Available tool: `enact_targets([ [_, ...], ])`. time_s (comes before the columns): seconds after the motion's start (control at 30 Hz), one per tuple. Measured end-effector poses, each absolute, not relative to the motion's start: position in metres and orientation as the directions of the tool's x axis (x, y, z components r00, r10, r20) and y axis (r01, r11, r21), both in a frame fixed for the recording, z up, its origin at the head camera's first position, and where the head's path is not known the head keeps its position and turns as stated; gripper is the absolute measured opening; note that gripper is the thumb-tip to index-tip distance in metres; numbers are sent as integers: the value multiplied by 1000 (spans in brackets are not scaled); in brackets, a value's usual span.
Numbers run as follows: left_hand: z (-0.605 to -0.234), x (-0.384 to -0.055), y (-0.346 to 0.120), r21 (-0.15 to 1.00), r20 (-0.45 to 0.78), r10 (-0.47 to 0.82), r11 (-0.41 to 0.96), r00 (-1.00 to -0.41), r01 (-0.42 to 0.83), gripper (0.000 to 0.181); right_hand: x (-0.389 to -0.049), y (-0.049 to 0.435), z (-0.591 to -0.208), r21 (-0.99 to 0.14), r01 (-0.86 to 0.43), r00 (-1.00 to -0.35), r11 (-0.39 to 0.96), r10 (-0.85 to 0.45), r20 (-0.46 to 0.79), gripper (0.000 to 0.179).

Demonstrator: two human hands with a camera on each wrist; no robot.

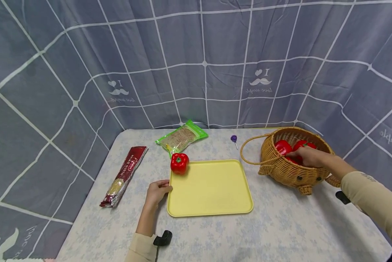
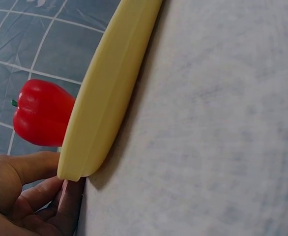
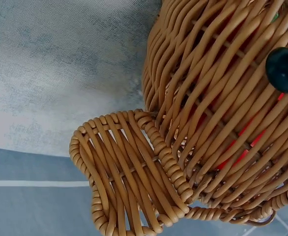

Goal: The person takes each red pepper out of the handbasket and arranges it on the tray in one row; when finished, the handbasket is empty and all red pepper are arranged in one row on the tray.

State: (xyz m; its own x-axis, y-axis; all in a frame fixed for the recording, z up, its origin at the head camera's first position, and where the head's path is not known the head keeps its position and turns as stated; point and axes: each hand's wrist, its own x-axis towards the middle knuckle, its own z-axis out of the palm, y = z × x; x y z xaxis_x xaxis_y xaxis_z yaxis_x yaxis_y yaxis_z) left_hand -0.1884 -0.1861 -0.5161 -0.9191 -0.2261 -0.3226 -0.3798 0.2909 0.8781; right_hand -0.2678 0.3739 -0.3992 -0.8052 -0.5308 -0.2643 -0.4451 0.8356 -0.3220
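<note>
A yellow tray (image 1: 212, 189) lies on the table, with a red bell pepper (image 1: 179, 163) at its far left corner. My left hand (image 1: 157, 192) pinches the tray's left edge; in the left wrist view the thumb lies over the rim and the fingers below it. On the right stands an animal-shaped wicker basket (image 1: 282, 177) holding glossy red vegetables (image 1: 283, 147), one showing green on top. Over the rim reaches my right hand (image 1: 308, 157), its fingers down among them. Those fingertips are partly hidden, and I cannot tell whether they grip one. The right wrist view shows the wicker wall (image 3: 213, 98).
Left of the tray lies a long maroon packet (image 1: 125, 176). Behind the tray is a green-edged clear bag (image 1: 182, 137). A purple-wrapped lollipop (image 1: 234, 139) lies between bag and basket. The basket's looped handle (image 1: 245, 154) leans toward the tray. A grey-blue gridded curtain (image 1: 182, 72) surrounds the table.
</note>
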Motion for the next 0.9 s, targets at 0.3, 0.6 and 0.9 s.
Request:
enact_targets([
  [0.3, -516, -188, -183, 877, -320, -231, 295, -919, -380, 34, -264, 379, -397, -255, -467, -831, 846, -519, -199, 53],
  [0.6, -516, -190, -185, 876, -326, -232, 289, -916, -385, 34, -266, 382, -382, -223, -408, -892, 886, -438, -108, 61],
  [0.9, -516, -188, -186, 878, -316, -232, 296, -920, -376, 34, -263, 386, -366, -336, -242, -959, 910, -278, -60, 83],
])
